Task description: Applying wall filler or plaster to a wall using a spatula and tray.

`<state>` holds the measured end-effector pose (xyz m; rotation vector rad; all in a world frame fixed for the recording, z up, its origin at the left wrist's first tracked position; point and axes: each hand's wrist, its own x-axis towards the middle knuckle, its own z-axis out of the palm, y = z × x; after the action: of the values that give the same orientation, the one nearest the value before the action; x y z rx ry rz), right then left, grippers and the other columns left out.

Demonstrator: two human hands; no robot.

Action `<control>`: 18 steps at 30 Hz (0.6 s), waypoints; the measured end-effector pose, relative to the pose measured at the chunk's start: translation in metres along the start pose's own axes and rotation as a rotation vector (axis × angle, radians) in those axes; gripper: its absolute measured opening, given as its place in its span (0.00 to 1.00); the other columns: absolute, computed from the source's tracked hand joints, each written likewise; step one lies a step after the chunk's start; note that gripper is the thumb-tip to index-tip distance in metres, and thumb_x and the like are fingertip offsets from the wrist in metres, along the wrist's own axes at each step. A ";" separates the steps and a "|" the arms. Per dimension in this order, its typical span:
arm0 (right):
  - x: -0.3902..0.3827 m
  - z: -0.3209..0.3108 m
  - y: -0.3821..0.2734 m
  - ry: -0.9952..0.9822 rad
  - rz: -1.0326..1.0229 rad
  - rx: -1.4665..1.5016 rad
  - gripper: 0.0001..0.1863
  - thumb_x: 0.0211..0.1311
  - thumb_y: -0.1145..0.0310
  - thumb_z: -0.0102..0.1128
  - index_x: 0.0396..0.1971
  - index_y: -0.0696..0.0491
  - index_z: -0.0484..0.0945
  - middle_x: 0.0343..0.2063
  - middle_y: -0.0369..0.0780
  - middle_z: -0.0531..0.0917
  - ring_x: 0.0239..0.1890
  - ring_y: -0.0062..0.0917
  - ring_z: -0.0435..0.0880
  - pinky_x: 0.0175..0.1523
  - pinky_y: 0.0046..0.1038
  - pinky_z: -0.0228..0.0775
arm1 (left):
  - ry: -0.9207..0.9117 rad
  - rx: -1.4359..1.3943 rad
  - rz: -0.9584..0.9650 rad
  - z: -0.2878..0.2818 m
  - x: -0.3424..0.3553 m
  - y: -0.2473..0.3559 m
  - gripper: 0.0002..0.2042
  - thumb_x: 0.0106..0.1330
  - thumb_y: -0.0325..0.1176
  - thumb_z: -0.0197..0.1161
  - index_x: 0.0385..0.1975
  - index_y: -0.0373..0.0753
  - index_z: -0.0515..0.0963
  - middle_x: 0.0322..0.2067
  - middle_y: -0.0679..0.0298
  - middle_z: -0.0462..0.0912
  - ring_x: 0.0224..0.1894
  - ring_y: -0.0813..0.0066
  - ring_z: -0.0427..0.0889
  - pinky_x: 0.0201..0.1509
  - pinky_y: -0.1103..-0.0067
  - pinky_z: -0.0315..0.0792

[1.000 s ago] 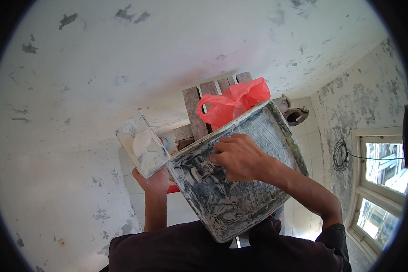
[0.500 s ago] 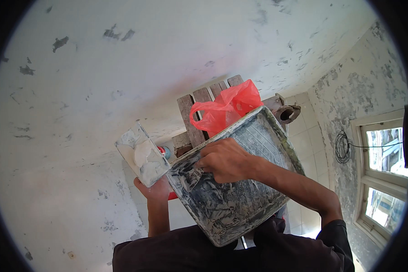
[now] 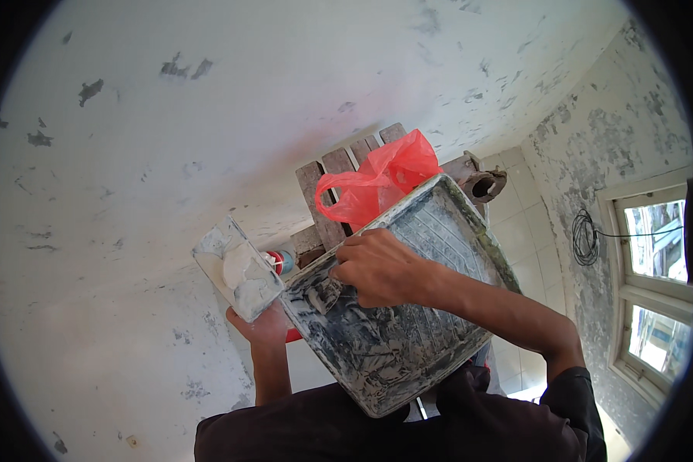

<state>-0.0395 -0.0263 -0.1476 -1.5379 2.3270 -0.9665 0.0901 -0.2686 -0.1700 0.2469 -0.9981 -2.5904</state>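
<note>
A large dark paint tray (image 3: 393,362), smeared with grey-white residue, rests tilted at my lap. Over its left part is my right hand (image 3: 377,269), closed, fingers bent down toward the tray bottom. Whatever my right fingers grip is mostly hidden; a flat, putty-smeared edge seems to show just below them. My left hand (image 3: 262,323) holds a small white rectangular putty tray (image 3: 256,300) from underneath, beside the paint tray's left corner. Inside that small tray lies a mound of white putty (image 3: 237,266).
A red plastic bag (image 3: 377,181) lies on a wooden slatted bench (image 3: 335,165) behind the paint tray. A blue-and-red can (image 3: 283,262) stands by the small tray. To the right are a broken pipe-like piece (image 3: 487,185), coiled black cable (image 3: 585,239) and a window (image 3: 654,239). Patchy walls surround me.
My right hand has shifted slightly up and left over the paint tray. The small putty tray has tilted slightly, and the whole view has turned a little.
</note>
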 end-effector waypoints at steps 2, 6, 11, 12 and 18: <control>0.004 0.004 -0.002 0.000 -0.016 -0.002 0.12 0.35 0.73 0.63 0.27 0.54 0.84 0.25 0.40 0.80 0.36 0.36 0.82 0.38 0.38 0.75 | 0.010 -0.004 0.000 0.001 0.000 -0.002 0.25 0.70 0.42 0.47 0.64 0.36 0.66 0.61 0.54 0.72 0.63 0.55 0.71 0.68 0.64 0.65; 0.009 0.003 -0.004 0.077 -0.084 0.068 0.11 0.34 0.72 0.63 0.25 0.54 0.83 0.24 0.39 0.80 0.36 0.35 0.82 0.38 0.38 0.75 | -0.054 -0.031 -0.008 0.002 -0.004 -0.001 0.26 0.70 0.42 0.46 0.65 0.36 0.65 0.61 0.54 0.72 0.63 0.55 0.71 0.67 0.63 0.66; 0.010 -0.008 -0.005 0.025 -0.051 0.075 0.12 0.36 0.74 0.64 0.27 0.54 0.84 0.26 0.39 0.81 0.37 0.35 0.82 0.38 0.38 0.74 | -0.006 -0.041 -0.013 -0.005 -0.006 -0.003 0.26 0.70 0.42 0.44 0.65 0.36 0.65 0.61 0.54 0.72 0.63 0.55 0.72 0.67 0.63 0.67; 0.008 -0.010 -0.004 0.067 -0.055 0.127 0.12 0.38 0.75 0.65 0.29 0.53 0.85 0.27 0.39 0.82 0.37 0.35 0.82 0.38 0.38 0.73 | -0.001 0.002 -0.003 -0.004 -0.006 -0.005 0.26 0.70 0.42 0.44 0.65 0.36 0.65 0.60 0.54 0.73 0.63 0.55 0.72 0.66 0.64 0.68; -0.001 -0.047 -0.003 0.051 0.034 0.251 0.15 0.46 0.76 0.65 0.37 0.50 0.87 0.30 0.38 0.84 0.39 0.35 0.83 0.39 0.38 0.71 | 0.081 0.171 -0.021 0.008 -0.004 -0.006 0.27 0.70 0.44 0.44 0.65 0.38 0.65 0.58 0.55 0.74 0.61 0.57 0.73 0.64 0.65 0.69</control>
<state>-0.0595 -0.0065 -0.1096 -1.3857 2.1578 -1.2483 0.0903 -0.2580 -0.1676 0.4045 -1.1936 -2.4939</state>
